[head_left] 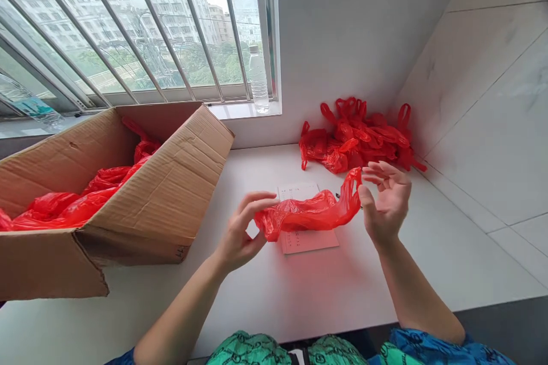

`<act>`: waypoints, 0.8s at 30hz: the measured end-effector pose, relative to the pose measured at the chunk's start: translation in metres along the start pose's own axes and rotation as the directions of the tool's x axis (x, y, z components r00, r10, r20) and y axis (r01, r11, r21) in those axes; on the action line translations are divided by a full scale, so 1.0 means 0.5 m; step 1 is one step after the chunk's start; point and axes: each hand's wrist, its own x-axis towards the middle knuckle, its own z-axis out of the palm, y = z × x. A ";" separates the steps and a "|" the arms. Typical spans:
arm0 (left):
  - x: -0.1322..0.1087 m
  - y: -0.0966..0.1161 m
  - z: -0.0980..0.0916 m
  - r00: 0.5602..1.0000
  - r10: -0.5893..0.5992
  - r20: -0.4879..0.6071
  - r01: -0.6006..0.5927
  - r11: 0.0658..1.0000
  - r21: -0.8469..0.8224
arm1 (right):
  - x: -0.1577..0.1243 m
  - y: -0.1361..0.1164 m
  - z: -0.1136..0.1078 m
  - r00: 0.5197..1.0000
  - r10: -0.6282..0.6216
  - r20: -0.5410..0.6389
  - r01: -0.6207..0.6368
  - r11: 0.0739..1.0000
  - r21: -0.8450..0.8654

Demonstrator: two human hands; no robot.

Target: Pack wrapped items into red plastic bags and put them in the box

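A crumpled red plastic bag [308, 214] stretches sideways between my hands, over a sheet of printed paper [310, 242] on the white table. My left hand [246, 231] grips the bag's left end, fingers over the top and thumb below; the fingertips are partly hidden behind the plastic. At the other end, the bag's looped handle stands up beside my right hand [387, 202]. That hand is open, palm turned inward and fingers apart, its thumb close to or touching the handle. A small dark object, partly hidden, lies behind the bag.
An open cardboard box [166, 188] holding red plastic bags [64, 208] stands at the left. More red bags [363, 137] lie piled against the back wall at right. A clear bottle [258, 80] stands on the windowsill; another bottle [32, 105] leans at far left.
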 end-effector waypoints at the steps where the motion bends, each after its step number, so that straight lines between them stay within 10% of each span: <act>1: 0.004 0.013 0.001 0.997 0.057 0.056 -0.060 0.997 0.045 | 0.000 -0.023 -0.003 0.992 -0.128 0.010 0.128 0.992 -0.008; 4: 0.015 0.037 0.002 0.976 0.155 0.152 -0.167 0.984 0.070 | -0.008 -0.081 -0.001 0.884 -0.303 0.357 0.315 0.949 0.026; 7: 0.017 0.044 0.001 0.965 0.181 0.189 -0.182 0.983 -0.013 | -0.025 -0.095 0.021 0.667 -0.094 0.739 0.233 0.969 -0.087; 10: 0.009 0.043 -0.002 0.958 0.177 0.228 -0.160 0.983 -0.089 | -0.041 -0.069 0.042 0.530 0.124 0.839 0.232 0.930 -0.284; 16: 0.005 0.038 0.003 0.927 0.073 0.368 -0.128 0.984 0.125 | -0.058 -0.033 0.047 0.497 0.156 0.854 0.442 0.801 -0.403; 24: -0.011 -0.032 0.074 0.923 -0.260 0.283 0.046 0.806 0.589 | -0.066 -0.034 0.052 0.425 0.414 0.805 0.363 0.737 -0.571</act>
